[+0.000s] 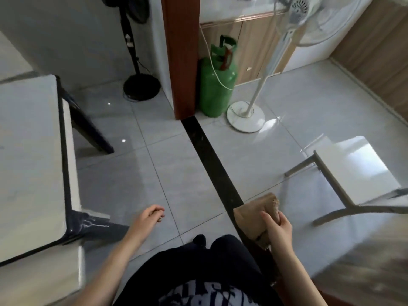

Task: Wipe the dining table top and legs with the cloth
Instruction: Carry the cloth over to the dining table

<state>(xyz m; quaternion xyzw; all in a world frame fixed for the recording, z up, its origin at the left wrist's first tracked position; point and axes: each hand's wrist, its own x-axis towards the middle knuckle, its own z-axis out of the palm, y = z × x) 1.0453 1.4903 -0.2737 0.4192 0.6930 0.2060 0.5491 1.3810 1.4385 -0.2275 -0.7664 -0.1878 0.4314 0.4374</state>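
Note:
The dining table (26,151) fills the left side, a pale grey top with a dark edge, and one dark leg (90,129) slants to the floor at its far corner. A tan cloth (251,213) hangs over the floor at lower right, and my right hand (279,226) grips its upper part. My left hand (150,219) hovers above the tiles near the table's near corner, fingers loosely curled and holding nothing. Neither hand touches the table.
A green gas cylinder (217,85) stands by a brown door frame (181,56). A white pedestal fan (247,115) stands to the right of the cylinder, a black fan stand (141,87) farther back. A white stool (355,173) with grey legs stands at right.

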